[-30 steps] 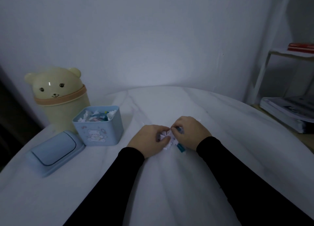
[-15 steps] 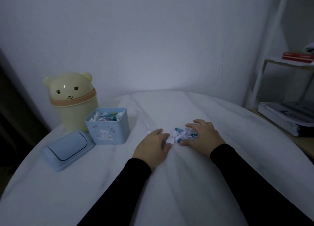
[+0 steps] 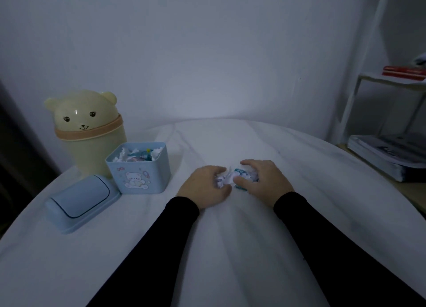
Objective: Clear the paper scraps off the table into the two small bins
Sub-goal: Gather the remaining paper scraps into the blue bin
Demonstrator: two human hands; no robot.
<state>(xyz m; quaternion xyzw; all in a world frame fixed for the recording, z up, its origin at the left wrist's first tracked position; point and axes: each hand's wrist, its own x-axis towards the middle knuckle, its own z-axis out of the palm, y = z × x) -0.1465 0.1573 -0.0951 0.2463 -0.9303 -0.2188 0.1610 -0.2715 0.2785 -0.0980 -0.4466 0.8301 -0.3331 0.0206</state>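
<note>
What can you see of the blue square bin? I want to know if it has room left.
The blue bin is a small square tub, plastic by its look, with rounded corners and a bear picture on its front. It stands upright and open on the white table, close in front of the cream bear bin. Its blue lid lies at its left and seems to touch its base. Crumpled white and teal paper scraps fill it to about the rim. Neither hand touches it.
</note>
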